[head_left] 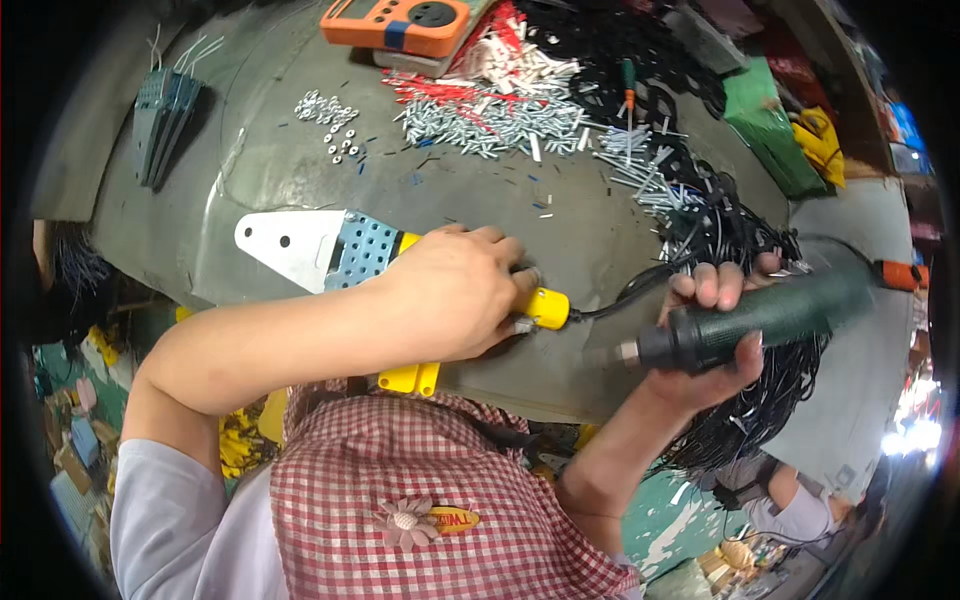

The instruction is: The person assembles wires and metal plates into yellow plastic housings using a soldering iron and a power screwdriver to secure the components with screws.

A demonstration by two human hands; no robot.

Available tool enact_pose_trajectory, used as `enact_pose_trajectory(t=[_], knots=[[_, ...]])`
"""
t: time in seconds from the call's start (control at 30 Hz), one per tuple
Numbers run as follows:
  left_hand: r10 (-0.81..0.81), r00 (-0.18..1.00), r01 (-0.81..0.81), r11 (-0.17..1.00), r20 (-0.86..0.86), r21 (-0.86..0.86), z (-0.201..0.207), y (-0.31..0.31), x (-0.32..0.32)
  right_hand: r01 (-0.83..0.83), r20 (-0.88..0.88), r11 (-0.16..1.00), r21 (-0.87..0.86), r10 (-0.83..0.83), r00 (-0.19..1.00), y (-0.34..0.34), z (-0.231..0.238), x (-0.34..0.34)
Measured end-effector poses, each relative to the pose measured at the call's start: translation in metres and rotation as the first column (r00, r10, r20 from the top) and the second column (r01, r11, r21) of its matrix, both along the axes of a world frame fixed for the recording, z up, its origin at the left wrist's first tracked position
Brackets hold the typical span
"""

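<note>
Yellow housing (549,308) lies left-to-right, clasped by your left hand (462,283), while your right hand (708,378), apart, grips a green driver (785,315) pointing left.

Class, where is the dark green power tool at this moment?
In the head view, the dark green power tool is right of centre, held in the right hand, near the black cables.

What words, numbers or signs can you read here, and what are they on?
Yellow oval patch on the red checked fabric apron: short lettering, not copied here.
Orange rectangular plastic meter: any markings too small to read.
Dark green cylindrical power screwdriver: blurred, no legible text.
Elsewhere: nothing I can read.
</note>
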State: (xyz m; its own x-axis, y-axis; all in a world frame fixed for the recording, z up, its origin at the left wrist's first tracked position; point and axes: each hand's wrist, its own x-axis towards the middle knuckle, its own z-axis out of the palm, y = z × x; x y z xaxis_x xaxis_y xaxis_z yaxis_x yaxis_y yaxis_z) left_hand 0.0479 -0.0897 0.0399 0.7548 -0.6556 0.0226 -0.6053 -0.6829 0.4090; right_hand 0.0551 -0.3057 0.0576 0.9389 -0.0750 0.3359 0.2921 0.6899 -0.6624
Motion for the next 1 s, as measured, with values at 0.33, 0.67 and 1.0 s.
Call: enact_pose_trajectory(t=[0.33, 0.67, 1.0], knots=[[-0.010, 1.000, 0.010, 1.000, -0.025, -0.006, -0.010, 0.004, -0.004, 0.261, 0.104, 0.784, -0.563, -0.246, 0.964, 0.074, 0.015, -0.005], [-0.031, 0.998, 0.036, 0.995, -0.053, 0.090, -0.007, 0.001, -0.003, 0.122, 0.172, 0.889, -0.440, -0.050, 0.984, 0.061, 0.000, 0.003], [-0.061, 0.998, 0.056, 0.987, 0.029, 0.150, -0.007, -0.008, -0.008, 0.022, 0.296, 0.878, -0.478, 0.137, 0.945, 0.060, -0.015, 0.001]])
